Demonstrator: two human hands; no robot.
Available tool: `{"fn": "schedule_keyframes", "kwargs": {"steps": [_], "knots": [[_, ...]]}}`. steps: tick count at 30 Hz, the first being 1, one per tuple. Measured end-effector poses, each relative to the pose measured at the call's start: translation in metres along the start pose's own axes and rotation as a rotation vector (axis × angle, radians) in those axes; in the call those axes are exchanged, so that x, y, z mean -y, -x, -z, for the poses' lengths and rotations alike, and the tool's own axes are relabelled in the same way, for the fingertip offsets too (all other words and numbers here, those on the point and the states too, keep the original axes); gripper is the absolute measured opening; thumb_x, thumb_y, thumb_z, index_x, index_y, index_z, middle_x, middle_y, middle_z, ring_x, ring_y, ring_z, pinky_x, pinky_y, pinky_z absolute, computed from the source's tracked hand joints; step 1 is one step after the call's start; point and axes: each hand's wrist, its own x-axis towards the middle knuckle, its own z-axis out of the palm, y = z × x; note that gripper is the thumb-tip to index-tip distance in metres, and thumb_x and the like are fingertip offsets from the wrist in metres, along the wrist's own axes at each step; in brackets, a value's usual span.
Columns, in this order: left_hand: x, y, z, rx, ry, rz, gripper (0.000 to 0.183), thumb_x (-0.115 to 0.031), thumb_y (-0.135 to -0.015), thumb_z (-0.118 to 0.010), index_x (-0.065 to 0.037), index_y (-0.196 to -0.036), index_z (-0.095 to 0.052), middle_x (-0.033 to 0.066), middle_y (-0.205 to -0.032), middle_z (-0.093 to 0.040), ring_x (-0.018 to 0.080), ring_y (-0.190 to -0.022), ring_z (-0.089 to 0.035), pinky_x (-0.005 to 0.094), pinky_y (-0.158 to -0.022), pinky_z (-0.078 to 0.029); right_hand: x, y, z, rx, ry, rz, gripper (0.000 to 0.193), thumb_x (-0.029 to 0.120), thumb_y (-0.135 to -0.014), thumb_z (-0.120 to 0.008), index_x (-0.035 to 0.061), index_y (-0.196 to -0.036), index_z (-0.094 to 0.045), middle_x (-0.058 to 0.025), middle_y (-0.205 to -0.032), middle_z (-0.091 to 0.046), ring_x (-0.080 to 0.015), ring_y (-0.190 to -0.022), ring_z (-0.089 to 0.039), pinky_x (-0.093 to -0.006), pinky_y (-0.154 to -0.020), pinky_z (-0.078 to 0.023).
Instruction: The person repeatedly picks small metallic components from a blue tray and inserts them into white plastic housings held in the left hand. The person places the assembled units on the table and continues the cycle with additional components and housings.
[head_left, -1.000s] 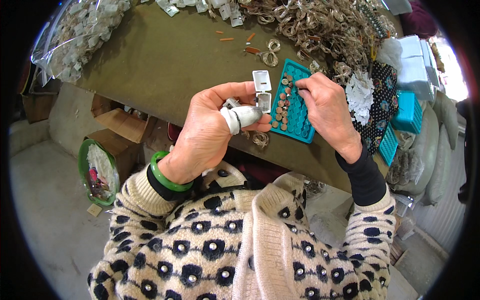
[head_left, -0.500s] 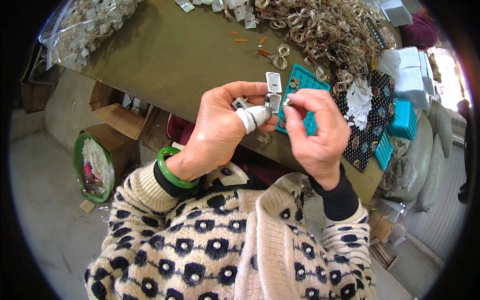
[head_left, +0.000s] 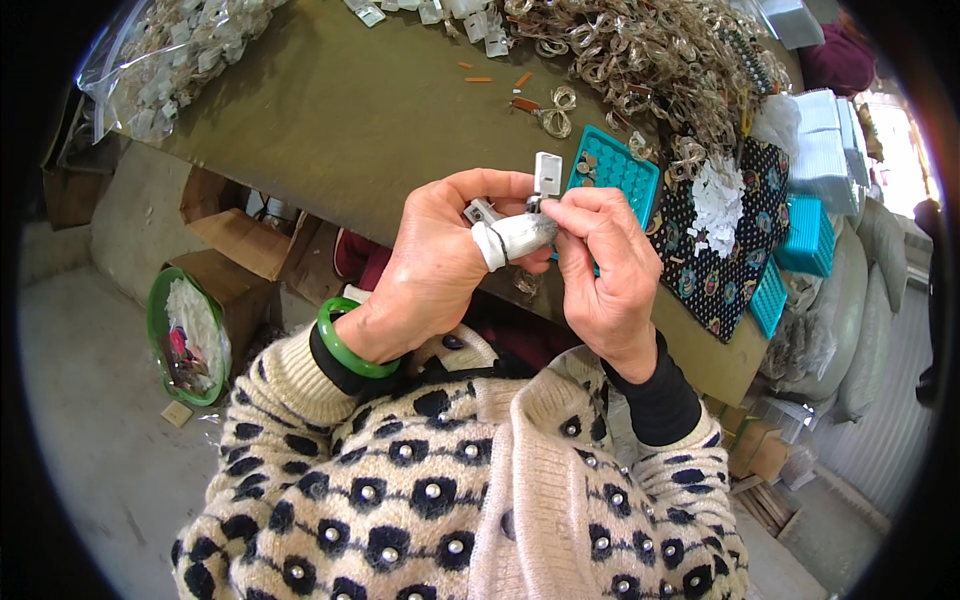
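My left hand (head_left: 432,255) is closed around a small white plastic case (head_left: 547,175) whose lid stands up. A white wrap (head_left: 515,240) with a dark band covers one of its fingers. Tucked in the same palm is a second small pale case (head_left: 480,211). My right hand (head_left: 610,265) pinches at the first case's open body, thumb and forefinger pressed together; what lies between them is hidden. Just beyond the right hand, a teal tray (head_left: 640,180) with round pockets holds a few small round metallic pieces.
Coiled thin wires (head_left: 640,60) are heaped on the green-brown table (head_left: 350,120). A clear bag (head_left: 160,70) of small white cases sits at the far left. White scraps (head_left: 718,205) lie on dark patterned cloth (head_left: 725,285). A green basket (head_left: 160,330) stands on the floor.
My right hand has moved left from beside the case to its open body, still pinching, and the small silvery piece in its fingertips is now hidden. The left hand stays nearly in place.
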Motion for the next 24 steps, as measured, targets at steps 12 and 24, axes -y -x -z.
{"fn": "schedule_keyframes", "kwargs": {"steps": [12, 24], "knots": [[0.001, -0.006, 0.008, 0.165, 0.07, 0.048, 0.024, -0.01, -0.095, -0.06, -0.001, -0.118, -0.06, 0.0144, -0.099, -0.067, 0.0171, -0.07, -0.066, 0.0251, -0.054, -0.054, -0.065, -0.019, 0.016, 0.027, 0.534, 0.003, 0.012, -0.002, -0.082, -0.065, -0.0024, -0.095, -0.065, -0.0142, -0.089, -0.06, -0.0313, -0.078, -0.062, -0.037, -0.068, -0.051], [-0.003, -0.012, 0.005, 0.191, 0.34, 0.081, 0.03, -0.01, -0.096, -0.061, 0.001, -0.123, -0.058, 0.0179, -0.115, -0.065, 0.0336, -0.098, -0.07, 0.0294, -0.059, -0.061, -0.031, -0.02, 0.025, -0.106, 0.035, -0.133, 0.006, -0.001, -0.086, -0.067, -0.0001, -0.089, -0.062, -0.009, -0.085, -0.062, -0.0189, -0.069, -0.061, -0.0284, -0.061, -0.049]]}}
